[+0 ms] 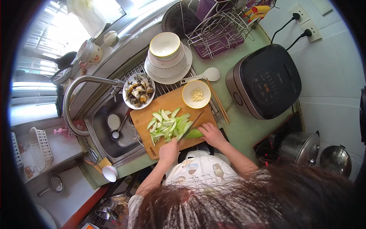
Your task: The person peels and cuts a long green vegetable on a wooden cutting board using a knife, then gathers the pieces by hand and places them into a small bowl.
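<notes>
My left hand (168,151) grips the handle of a kitchen knife (192,126), its blade slanting up and to the right. Under the fingers of my right hand (213,134) lies an uncut piece of pale green gourd or similar vegetable (194,133), held against the board just right of the blade. Cut green wedges (164,121) are heaped left of the knife on a wooden cutting board (145,140). A yellow-rimmed bowl (187,98) of chopped, garlic-like pieces (197,95) stands at the board's upper right. Near its upper left corner is a white plate (125,96) of dark-shelled, crab-like pieces (139,91).
The sink (104,137) with a curved faucet (67,100) lies left. Behind the board are stacked bowls and plates (167,64), a white rice spoon (211,74) and chopsticks (218,100). A Midea cooker (266,83) stands right, above a lidded steel pot (298,148). A wire rack (217,37) is behind.
</notes>
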A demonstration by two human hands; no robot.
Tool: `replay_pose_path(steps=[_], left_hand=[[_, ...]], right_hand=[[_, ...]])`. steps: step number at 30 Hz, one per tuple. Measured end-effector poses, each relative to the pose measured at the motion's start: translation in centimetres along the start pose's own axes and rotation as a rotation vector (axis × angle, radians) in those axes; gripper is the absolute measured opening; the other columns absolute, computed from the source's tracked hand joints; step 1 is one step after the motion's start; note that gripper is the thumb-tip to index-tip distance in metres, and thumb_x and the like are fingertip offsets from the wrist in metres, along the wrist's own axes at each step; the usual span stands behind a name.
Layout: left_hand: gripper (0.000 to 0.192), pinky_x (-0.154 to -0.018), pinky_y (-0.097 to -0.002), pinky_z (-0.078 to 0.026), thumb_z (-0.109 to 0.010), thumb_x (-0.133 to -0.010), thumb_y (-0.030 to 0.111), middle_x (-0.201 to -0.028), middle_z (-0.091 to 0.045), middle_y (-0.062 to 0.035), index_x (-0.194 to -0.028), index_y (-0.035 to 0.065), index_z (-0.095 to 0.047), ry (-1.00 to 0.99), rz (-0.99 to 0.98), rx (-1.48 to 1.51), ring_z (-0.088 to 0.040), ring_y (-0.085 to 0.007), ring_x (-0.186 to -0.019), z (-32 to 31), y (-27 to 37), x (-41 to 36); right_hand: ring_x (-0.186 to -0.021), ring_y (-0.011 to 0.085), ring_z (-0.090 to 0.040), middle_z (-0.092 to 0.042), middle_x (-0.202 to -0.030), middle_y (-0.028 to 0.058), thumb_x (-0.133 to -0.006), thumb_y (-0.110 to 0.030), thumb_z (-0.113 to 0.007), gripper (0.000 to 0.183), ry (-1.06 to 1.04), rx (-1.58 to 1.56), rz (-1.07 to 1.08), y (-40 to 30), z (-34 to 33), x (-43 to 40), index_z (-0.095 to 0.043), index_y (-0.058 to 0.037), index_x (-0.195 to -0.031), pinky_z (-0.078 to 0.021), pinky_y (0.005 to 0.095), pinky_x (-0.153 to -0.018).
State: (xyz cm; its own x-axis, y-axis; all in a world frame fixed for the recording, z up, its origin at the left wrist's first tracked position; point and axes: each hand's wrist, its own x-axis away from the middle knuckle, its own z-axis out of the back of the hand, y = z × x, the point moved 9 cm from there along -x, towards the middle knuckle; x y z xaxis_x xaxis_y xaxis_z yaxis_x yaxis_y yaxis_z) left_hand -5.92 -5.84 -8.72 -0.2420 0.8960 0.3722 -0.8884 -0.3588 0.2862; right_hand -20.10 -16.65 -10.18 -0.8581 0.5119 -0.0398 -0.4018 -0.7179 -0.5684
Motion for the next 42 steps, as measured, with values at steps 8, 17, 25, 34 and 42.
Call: replay_pose_path(steps=[8, 17, 25, 34, 42], left_hand=[[0.019, -0.044, -0.0399, -0.049, -0.056, -0.088, 0.020, -0.058, -0.061, -0.0116, -0.077, 0.0061, -0.050, -0.060, 0.009, -0.094, -0.063, -0.0293, -0.051, 3.4, 0.5, 3.3], [0.010, -0.045, -0.0389, -0.051, -0.053, -0.085, 0.014, -0.060, -0.063, -0.0119, -0.079, 0.0062, -0.051, 0.003, -0.018, -0.131, -0.064, -0.0278, -0.052, -2.2, 0.2, 0.4], [0.021, -0.046, -0.0414, -0.050, -0.056, -0.089, 0.022, -0.059, -0.062, -0.0130, -0.078, 0.0056, -0.050, 0.036, -0.033, -0.037, -0.063, -0.0305, -0.052, 2.2, 0.5, 1.9], [0.020, -0.046, -0.0410, -0.050, -0.056, -0.088, 0.020, -0.058, -0.061, -0.0125, -0.076, 0.0055, -0.050, -0.076, 0.023, -0.088, -0.063, -0.0301, -0.051, 2.5, 0.6, 3.3], [0.016, -0.047, -0.0414, -0.051, -0.054, -0.087, 0.017, -0.060, -0.063, -0.0141, -0.077, 0.0048, -0.052, -0.025, 0.006, -0.094, -0.064, -0.0307, -0.053, -2.8, 1.0, -0.4]], right_hand=[[-0.105, 0.0321, -0.053, -0.052, -0.112, 0.0141, -0.063, -0.015, -0.075, 0.052, 0.066, -0.065, -0.003, 0.8, -0.1, 0.5, -0.053, -0.0031, -0.108, -0.0465, 0.0394, -0.088], [-0.106, 0.0327, -0.052, -0.051, -0.112, 0.0141, -0.064, -0.019, -0.076, 0.054, 0.016, -0.011, -0.007, 0.4, -0.5, 0.4, -0.051, -0.0068, -0.111, -0.0467, 0.0391, -0.088], [-0.107, 0.0355, -0.051, -0.045, -0.118, 0.0167, -0.070, -0.022, -0.075, 0.054, 0.040, -0.071, -0.055, 1.6, -0.2, 1.2, -0.047, -0.0062, -0.113, -0.0464, 0.0410, -0.089], [-0.106, 0.0364, -0.051, -0.045, -0.114, 0.0164, -0.071, -0.020, -0.076, 0.050, 0.019, -0.118, -0.056, 2.0, -0.4, 1.2, -0.051, -0.0048, -0.111, -0.0465, 0.0402, -0.088], [-0.104, 0.0372, -0.052, -0.046, -0.112, 0.0169, -0.070, -0.022, -0.076, 0.051, 0.035, -0.113, -0.053, 1.7, -0.7, 1.3, -0.049, -0.0051, -0.110, -0.0465, 0.0412, -0.087]])
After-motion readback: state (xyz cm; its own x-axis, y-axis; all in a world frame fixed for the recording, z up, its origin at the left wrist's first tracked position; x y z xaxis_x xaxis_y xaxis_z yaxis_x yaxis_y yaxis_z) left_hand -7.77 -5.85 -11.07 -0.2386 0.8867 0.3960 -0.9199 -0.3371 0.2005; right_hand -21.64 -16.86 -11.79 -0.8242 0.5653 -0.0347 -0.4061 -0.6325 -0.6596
